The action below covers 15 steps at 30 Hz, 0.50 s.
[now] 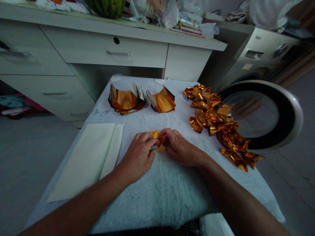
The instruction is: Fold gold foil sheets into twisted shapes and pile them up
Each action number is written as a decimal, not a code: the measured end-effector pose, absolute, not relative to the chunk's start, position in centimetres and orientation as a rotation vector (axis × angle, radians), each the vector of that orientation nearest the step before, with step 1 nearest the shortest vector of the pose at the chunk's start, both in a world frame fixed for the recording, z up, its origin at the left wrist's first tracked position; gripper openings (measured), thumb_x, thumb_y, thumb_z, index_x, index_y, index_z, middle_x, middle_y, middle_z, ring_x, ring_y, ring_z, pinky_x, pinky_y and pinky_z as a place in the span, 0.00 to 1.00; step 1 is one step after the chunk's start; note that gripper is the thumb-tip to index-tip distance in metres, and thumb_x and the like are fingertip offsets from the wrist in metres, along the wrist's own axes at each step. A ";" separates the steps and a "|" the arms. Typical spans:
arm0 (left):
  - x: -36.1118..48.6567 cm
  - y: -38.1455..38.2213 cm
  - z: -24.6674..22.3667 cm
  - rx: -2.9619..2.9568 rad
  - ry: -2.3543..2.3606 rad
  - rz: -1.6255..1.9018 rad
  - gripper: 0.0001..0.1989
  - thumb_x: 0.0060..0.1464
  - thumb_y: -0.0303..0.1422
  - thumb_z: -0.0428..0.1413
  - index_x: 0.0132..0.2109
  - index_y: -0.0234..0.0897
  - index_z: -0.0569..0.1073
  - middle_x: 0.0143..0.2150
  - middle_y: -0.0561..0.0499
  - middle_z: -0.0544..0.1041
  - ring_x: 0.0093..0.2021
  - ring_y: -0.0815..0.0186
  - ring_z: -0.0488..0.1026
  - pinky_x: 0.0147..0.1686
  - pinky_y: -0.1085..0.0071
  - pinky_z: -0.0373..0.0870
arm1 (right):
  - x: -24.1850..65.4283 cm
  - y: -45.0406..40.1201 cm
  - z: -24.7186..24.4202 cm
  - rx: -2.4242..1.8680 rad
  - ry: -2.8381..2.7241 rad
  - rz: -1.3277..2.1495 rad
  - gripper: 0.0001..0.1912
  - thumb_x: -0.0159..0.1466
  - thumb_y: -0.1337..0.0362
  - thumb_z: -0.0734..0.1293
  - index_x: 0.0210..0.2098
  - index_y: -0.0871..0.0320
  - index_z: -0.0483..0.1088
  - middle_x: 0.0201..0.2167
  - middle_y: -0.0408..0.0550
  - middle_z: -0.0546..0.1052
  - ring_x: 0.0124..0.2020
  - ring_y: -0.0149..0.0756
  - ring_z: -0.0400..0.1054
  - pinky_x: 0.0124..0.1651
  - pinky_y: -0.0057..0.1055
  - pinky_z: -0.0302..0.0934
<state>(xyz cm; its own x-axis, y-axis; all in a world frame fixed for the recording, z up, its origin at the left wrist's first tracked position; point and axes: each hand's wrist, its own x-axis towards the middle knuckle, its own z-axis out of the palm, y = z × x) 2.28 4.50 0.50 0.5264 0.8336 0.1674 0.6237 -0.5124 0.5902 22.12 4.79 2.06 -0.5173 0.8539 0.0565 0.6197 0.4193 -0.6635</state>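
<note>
A small piece of gold foil paper [161, 148] is pinched between my two hands over the middle of the cloth-covered table. My left hand [140, 151] grips its left side, fingers curled. My right hand [180, 147] closes on its right side, thumb and fingertips pressed together. Fingers hide much of the piece, so its full shape cannot be made out. Beyond my hands stand two curved stacks of gold foil sheets, a larger left stack [124, 100] and a smaller right stack [162, 101]. To the right lies a heap of folded gold foil pieces [213, 113].
Folded white sheets [83, 157] lie at the table's left. The pale cloth [157, 196] covers the tabletop. A washing machine's open round door [292, 114] reaches the right edge. Behind is a white drawer cabinet [137, 57] with a watermelon [105, 7] and plastic bags on top.
</note>
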 end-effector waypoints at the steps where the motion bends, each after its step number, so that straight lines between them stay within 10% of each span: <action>1: 2.3 4.5 0.5 2.308 1.181 0.607 0.12 0.56 0.21 0.52 0.45 0.36 0.74 0.43 0.46 0.71 0.50 0.56 0.65 0.53 0.54 0.66 | 22.2 4.7 2.2 -1.254 -2.294 0.839 0.22 0.52 0.79 0.58 0.45 0.56 0.60 0.39 0.47 0.70 0.41 0.36 0.62 0.46 0.35 0.58; 15: 2.3 4.7 0.7 2.279 1.218 0.599 0.11 0.51 0.25 0.59 0.44 0.38 0.75 0.43 0.48 0.70 0.50 0.56 0.65 0.53 0.53 0.68 | 21.9 4.9 2.6 -1.104 -2.531 0.516 0.04 0.65 0.70 0.66 0.37 0.60 0.74 0.35 0.49 0.74 0.39 0.36 0.65 0.43 0.31 0.58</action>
<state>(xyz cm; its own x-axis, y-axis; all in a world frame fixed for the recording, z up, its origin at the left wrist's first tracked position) 2.32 4.66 0.70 0.5070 0.8489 0.1495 0.6369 -0.4858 0.5986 21.94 4.95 2.55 -0.6449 0.7487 0.1532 0.6289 0.6339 -0.4502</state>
